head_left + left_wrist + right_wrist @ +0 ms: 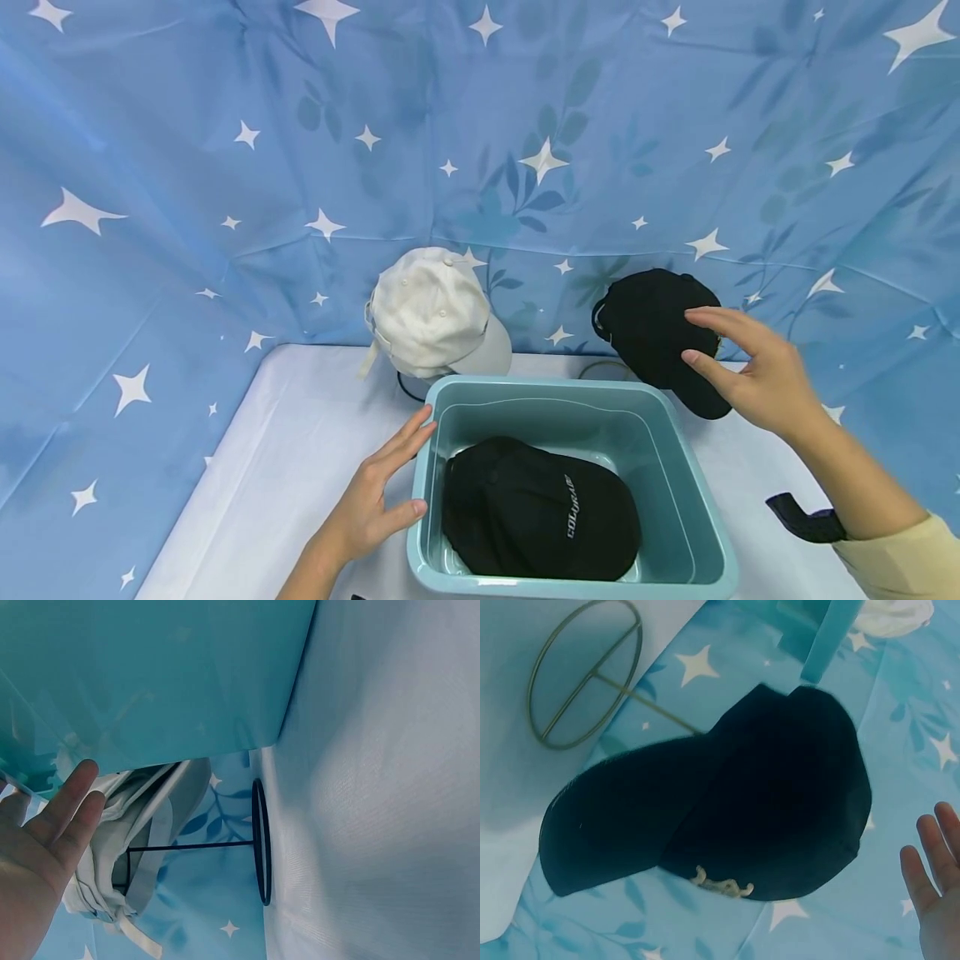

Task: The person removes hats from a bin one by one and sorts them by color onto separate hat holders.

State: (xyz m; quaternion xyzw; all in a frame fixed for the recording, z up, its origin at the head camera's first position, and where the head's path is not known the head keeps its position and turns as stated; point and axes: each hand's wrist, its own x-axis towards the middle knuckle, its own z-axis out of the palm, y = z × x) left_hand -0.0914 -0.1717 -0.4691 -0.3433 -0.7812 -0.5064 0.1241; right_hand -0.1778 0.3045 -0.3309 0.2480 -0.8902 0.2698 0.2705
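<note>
A teal plastic tub stands on the white table with a black cap lettered in white lying inside it. My left hand rests open against the tub's left wall, fingers straight. A second black cap sits on a gold wire stand at the back right. My right hand hovers open right beside it, fingers spread, holding nothing. A white cap sits on a black wire stand at the back left.
A blue cloth with white stars hangs behind and along both sides of the table. A dark strap lies on the table at the right near my forearm.
</note>
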